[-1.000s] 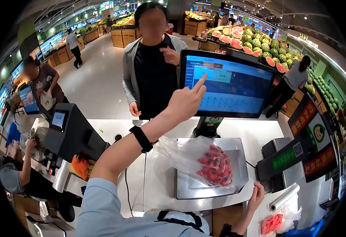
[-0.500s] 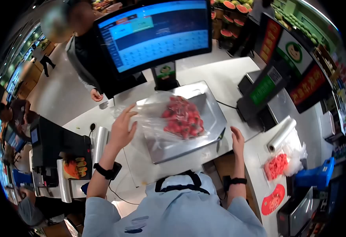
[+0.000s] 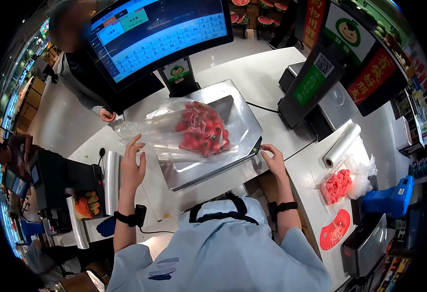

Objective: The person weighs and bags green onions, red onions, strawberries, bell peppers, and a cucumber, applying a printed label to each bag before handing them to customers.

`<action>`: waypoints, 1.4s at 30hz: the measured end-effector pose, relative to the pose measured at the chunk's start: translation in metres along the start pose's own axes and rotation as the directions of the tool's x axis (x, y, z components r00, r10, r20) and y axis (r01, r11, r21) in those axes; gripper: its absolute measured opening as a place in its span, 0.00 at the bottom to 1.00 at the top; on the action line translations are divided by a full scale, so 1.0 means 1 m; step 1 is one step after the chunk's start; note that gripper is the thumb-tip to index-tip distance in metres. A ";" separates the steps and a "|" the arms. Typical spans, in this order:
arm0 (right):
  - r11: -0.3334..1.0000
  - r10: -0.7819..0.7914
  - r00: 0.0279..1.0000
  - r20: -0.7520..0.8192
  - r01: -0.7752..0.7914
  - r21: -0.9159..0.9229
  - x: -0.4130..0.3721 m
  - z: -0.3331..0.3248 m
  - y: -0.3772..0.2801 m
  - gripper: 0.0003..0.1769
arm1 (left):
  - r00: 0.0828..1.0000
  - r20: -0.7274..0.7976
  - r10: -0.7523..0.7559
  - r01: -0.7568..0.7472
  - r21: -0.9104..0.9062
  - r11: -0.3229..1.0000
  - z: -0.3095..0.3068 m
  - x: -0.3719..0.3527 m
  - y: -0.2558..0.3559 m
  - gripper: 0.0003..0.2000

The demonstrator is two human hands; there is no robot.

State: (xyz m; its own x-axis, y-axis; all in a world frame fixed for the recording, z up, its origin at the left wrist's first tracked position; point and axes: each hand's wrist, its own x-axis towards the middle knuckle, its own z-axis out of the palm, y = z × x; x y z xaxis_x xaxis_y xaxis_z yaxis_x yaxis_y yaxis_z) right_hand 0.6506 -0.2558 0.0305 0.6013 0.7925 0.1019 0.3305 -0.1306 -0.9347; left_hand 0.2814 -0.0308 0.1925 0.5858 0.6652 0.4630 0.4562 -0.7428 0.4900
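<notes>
A clear plastic bag (image 3: 145,125) of small red fruit (image 3: 204,129) lies on the steel weighing scale (image 3: 194,176); the exact kind of fruit is hard to make out. The bag's loose end trails to the left over the scale's edge. My left hand (image 3: 132,165) is just below that end, fingers apart and holding nothing. At the scale's right corner, my right hand (image 3: 275,160) hovers with its fingers apart, also without anything in it. Behind the scale stands a large touchscreen (image 3: 160,44) with a keyboard on its display.
Plastic bag rolls (image 3: 111,182) lie at the left, near a black machine (image 3: 60,182). On the right are another roll (image 3: 341,146), a bag of pink pieces (image 3: 336,187), a red fan-shaped card (image 3: 335,229) and a blue scanner (image 3: 390,197). A person's hand (image 3: 107,115) is across the counter.
My left hand has moved down and left, away from the bag. My right hand has come left towards the scale's corner. The camera view has shifted, and the screen reads more sharply.
</notes>
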 end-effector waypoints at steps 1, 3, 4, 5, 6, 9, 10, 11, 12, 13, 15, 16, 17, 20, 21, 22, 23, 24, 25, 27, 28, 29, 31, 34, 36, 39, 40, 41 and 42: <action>1.000 -0.002 1.000 0.010 0.002 0.002 0.000 -0.003 0.001 0.14 | 1.000 -0.009 0.000 0.000 -0.014 1.000 0.000 0.000 0.001 0.13; 0.988 -0.036 0.997 -0.065 0.026 -0.153 0.000 -0.010 0.002 0.10 | 0.999 -0.007 0.032 -0.032 0.016 0.999 0.003 -0.002 0.001 0.13; 0.988 -0.050 0.998 -0.043 0.043 -0.146 0.001 -0.013 -0.004 0.10 | 0.997 0.002 0.072 -0.072 0.038 0.997 0.004 -0.002 0.002 0.13; 0.999 -0.027 0.991 -0.132 0.023 -0.026 0.001 -0.018 -0.010 0.08 | 0.997 0.019 0.070 -0.071 0.005 0.997 0.005 -0.003 0.004 0.14; 0.995 0.009 0.977 -0.211 0.011 0.094 0.005 -0.021 -0.024 0.07 | 0.999 0.001 0.050 -0.050 0.024 0.998 0.007 -0.001 0.007 0.14; 0.905 0.108 0.987 -0.119 -0.048 0.423 0.020 -0.007 -0.089 0.06 | 0.992 0.060 0.108 -0.108 -0.010 0.994 0.024 0.005 0.019 0.15; 0.906 0.097 0.991 -0.093 -0.049 0.421 0.027 0.003 -0.107 0.06 | 0.990 0.080 0.117 -0.115 -0.034 0.993 0.033 0.009 0.026 0.16; 0.911 0.054 0.999 0.009 -0.053 0.410 0.035 0.016 -0.125 0.06 | 0.983 0.104 0.151 -0.146 -0.052 0.988 0.042 0.015 0.040 0.18; 0.916 0.011 0.994 0.106 -0.053 0.399 0.043 0.029 -0.138 0.06 | 0.974 0.128 0.189 -0.181 -0.073 0.981 0.051 0.023 0.054 0.21; 0.916 0.002 0.993 0.120 -0.050 0.398 0.052 0.042 -0.147 0.06 | 0.977 0.132 0.170 -0.162 -0.067 0.984 0.066 0.031 0.063 0.25; 0.883 -0.077 0.971 0.227 -0.039 0.467 0.064 0.064 -0.159 0.06 | 0.982 0.130 0.139 -0.132 -0.060 0.989 0.091 0.041 0.072 0.29; 0.886 -0.083 0.967 0.239 -0.038 0.462 0.067 0.070 -0.159 0.06 | 0.986 0.121 0.117 -0.118 0.006 0.993 0.101 0.046 0.074 0.32; 0.901 -0.067 0.965 0.254 -0.051 0.432 0.071 0.076 -0.156 0.06 | 0.989 0.110 0.094 -0.103 0.071 0.992 0.108 0.048 0.072 0.36; 0.929 -0.031 0.956 0.292 -0.080 0.362 0.079 0.088 -0.144 0.07 | 0.983 0.185 0.007 -0.035 0.146 0.989 0.120 0.040 0.051 0.43; 0.965 -0.111 0.968 0.225 0.051 0.257 0.078 0.093 -0.148 0.08 | 0.978 0.207 -0.011 -0.023 0.160 0.987 0.119 0.037 0.049 0.46; 0.974 -0.197 0.967 0.164 0.174 0.143 0.075 0.099 -0.152 0.09 | 0.979 0.202 -0.018 -0.016 0.166 0.986 0.119 0.036 0.048 0.46; 0.980 -0.199 0.971 0.133 0.198 0.021 0.069 0.100 -0.156 0.14 | 0.979 0.201 -0.024 -0.006 0.149 0.989 0.121 0.034 0.047 0.46; 0.980 -0.200 0.970 0.142 0.198 0.023 0.069 0.103 -0.159 0.14 | 0.979 0.200 -0.030 0.004 0.130 0.992 0.122 0.033 0.047 0.46; 0.954 -0.285 0.950 0.127 0.294 -0.056 0.069 0.105 -0.161 0.15 | 0.978 0.203 -0.043 0.019 0.117 0.993 0.122 0.033 0.046 0.46; 0.934 -0.310 0.937 0.160 0.332 -0.134 0.073 0.104 -0.162 0.24 | 0.979 0.198 -0.046 0.027 0.098 0.995 0.122 0.034 0.045 0.45; 0.932 -0.311 0.936 0.167 0.335 -0.136 0.075 0.104 -0.163 0.24 | 0.979 0.198 -0.046 0.030 0.080 0.996 0.121 0.033 0.045 0.45; 0.954 -0.256 0.956 0.141 0.273 -0.122 0.078 0.104 -0.165 0.27 | 0.980 0.194 -0.051 0.036 0.079 0.996 0.121 0.034 0.045 0.45; 0.972 -0.199 0.972 0.122 0.212 -0.106 0.086 0.111 -0.157 0.29 | 0.978 0.201 -0.049 0.034 0.078 0.996 0.120 0.032 0.044 0.45; 0.986 -0.167 0.980 0.112 0.168 0.005 0.101 0.123 -0.137 0.33 | 0.974 0.222 -0.048 0.029 0.086 0.996 0.119 0.031 0.042 0.46; 1.000 -0.016 0.987 0.163 0.016 0.003 0.106 0.123 -0.140 0.32 | 0.973 0.232 0.007 -0.028 0.086 0.996 0.111 0.030 0.037 0.48; 0.955 -0.058 0.987 0.150 0.099 -0.279 0.113 0.111 -0.154 0.27 | 0.939 0.329 0.102 -0.154 0.135 0.979 0.073 0.033 0.015 0.53; 0.927 -0.043 0.986 0.160 0.100 -0.363 0.117 0.105 -0.161 0.26 | 0.901 0.412 0.134 -0.223 0.174 0.959 0.053 0.037 0.003 0.56; 0.878 -0.110 0.979 0.169 0.175 -0.445 0.125 0.100 -0.158 0.25 | 0.905 0.415 0.095 -0.221 0.269 0.937 0.035 0.039 -0.008 0.57; 0.816 -0.176 0.967 0.185 0.248 -0.523 0.134 0.099 -0.157 0.24 | 0.913 0.400 0.084 -0.209 0.282 0.936 0.025 0.043 -0.018 0.57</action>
State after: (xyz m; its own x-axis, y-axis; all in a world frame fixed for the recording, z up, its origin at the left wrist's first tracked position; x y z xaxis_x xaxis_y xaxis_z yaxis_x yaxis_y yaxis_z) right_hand 0.6070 -0.0700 0.1572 0.3891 0.8993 0.1999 0.7989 -0.2213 -0.5593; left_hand 0.3154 0.0088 0.1850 0.8407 0.5147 0.1683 0.4934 -0.8561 0.1538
